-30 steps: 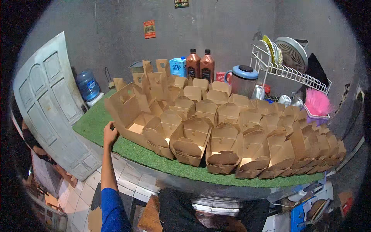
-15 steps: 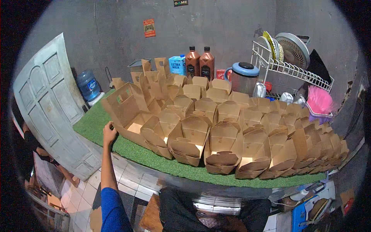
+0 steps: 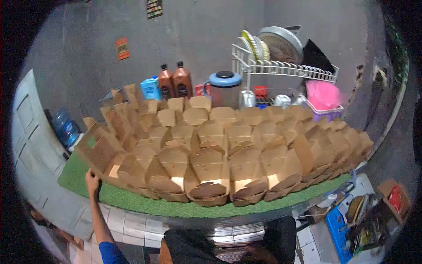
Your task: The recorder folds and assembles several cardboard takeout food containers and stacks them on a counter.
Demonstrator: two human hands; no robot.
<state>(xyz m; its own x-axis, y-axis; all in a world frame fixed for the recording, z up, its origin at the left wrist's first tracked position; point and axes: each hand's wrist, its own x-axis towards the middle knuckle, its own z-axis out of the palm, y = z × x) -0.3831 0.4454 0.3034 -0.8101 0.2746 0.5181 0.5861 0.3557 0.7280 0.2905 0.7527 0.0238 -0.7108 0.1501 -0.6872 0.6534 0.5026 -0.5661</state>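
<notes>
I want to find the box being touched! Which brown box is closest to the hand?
The open brown box at the far left corner of the front row, on the green mat. The left hand reaches up to its front edge; every other box sits farther right or behind.

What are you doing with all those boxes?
A counter covered in green turf mat is packed with rows of open brown paper food boxes, lids up. The person's left hand rests at the edge of the mat, against the leftmost box. The right hand is not in view. Behind the boxes stand two brown bottles, a jug with a blue lid and a white dish rack.
</notes>
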